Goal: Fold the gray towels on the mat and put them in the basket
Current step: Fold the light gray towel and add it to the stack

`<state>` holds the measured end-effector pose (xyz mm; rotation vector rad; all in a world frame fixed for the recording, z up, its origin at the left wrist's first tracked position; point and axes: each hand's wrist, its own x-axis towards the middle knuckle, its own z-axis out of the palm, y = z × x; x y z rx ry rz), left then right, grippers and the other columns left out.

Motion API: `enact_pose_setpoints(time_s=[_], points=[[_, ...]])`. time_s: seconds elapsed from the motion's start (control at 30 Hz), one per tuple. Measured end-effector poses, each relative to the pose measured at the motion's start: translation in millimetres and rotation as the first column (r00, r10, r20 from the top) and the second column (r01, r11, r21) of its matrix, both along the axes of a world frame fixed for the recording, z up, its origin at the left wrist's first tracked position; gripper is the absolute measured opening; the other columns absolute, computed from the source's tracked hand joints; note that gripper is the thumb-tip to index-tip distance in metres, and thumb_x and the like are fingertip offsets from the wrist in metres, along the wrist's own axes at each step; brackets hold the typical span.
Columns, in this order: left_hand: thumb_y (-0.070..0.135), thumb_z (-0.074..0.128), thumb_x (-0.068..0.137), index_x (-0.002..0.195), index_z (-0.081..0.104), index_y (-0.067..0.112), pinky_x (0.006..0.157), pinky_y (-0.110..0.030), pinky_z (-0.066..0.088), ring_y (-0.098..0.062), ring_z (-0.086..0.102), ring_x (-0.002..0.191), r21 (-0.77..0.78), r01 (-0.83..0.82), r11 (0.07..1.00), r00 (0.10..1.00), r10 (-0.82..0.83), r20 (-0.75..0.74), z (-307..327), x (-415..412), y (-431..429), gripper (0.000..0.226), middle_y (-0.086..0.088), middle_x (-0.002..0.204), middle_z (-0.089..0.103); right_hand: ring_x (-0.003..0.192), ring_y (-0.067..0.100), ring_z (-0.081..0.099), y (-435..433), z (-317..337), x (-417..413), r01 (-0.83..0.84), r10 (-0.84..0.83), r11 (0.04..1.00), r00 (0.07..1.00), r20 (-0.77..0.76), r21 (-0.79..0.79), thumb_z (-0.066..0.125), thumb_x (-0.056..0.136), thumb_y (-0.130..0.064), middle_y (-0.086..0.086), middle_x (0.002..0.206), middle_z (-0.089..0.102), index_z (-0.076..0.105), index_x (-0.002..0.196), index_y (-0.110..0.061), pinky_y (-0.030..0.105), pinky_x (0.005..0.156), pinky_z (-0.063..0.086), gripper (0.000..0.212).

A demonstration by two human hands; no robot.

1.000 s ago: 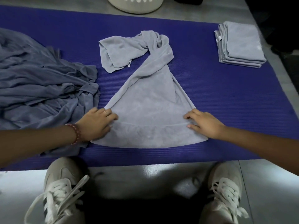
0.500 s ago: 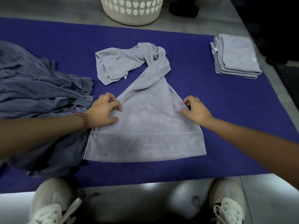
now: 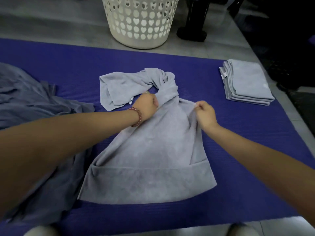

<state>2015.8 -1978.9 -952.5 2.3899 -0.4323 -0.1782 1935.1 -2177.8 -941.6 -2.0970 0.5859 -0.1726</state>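
Observation:
A gray towel [image 3: 150, 150] lies on the purple mat [image 3: 255, 150], its near end flat and its far end twisted and bunched. My left hand [image 3: 146, 106], with a red bead bracelet at the wrist, grips the towel's left edge where it narrows. On the opposite edge, my right hand [image 3: 205, 114] pinches the cloth and lifts it slightly. A white basket [image 3: 139, 23] with heart-shaped holes stands on the floor beyond the mat. At the mat's right end sits a stack of folded gray towels [image 3: 247, 82].
A heap of unfolded darker gray towels [image 3: 34, 106] covers the mat's left side, partly under my left forearm. A black stand base [image 3: 192, 33] sits to the right of the basket. My shoe tips show at the bottom edge.
Both hands have moved up along the towel's edges, away from me, and went from resting on it to gripping it. The view has tilted up, showing more of the basket.

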Motion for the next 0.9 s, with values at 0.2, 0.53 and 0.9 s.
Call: enact_pose_setpoints(time_s=[0.2,0.53,0.9], points=[[0.001,0.047,0.086,0.075,0.057,0.014,0.069,-0.022,0.034,-0.018,0.052,0.078,-0.339,-0.396,0.854,0.909,0.418,-0.009,23.4,-12.3,70.8,0.019,-0.004,0.085,0.058,0.077,0.022,0.041,-37.5,1.5,-47.4,0.461,-0.462,0.882,0.887,-0.012,0.094,0.039,0.095,-0.017,-0.001,0.067,0.042,0.044,0.064,-0.013,0.032,0.070,0.031,0.031],[0.016,0.057,0.082,0.102,0.059,0.013,0.102,-0.037,0.027,-0.033,0.036,0.119,0.341,-0.283,0.896,0.955,0.297,0.012,-16.9,-48.8,96.9,0.020,-0.012,0.124,0.042,0.111,0.024,0.053,-6.9,-20.9,-27.3,0.006,-0.047,0.989,0.959,-0.280,-0.146,0.062,0.087,-0.020,0.007,0.114,0.055,0.054,0.122,-0.011,0.036,0.099,0.041,0.037],[0.032,0.041,0.099,0.109,0.055,0.013,0.074,-0.024,0.050,-0.015,0.060,0.093,-0.583,-0.436,0.686,0.825,0.045,-0.564,39.3,15.2,19.0,0.026,-0.004,0.108,0.061,0.094,0.008,0.055,79.7,13.8,59.6,-0.053,-0.037,0.962,0.946,0.323,0.268,0.050,0.082,0.007,0.003,0.110,0.058,0.061,0.116,-0.011,0.013,0.083,0.041,0.040]])
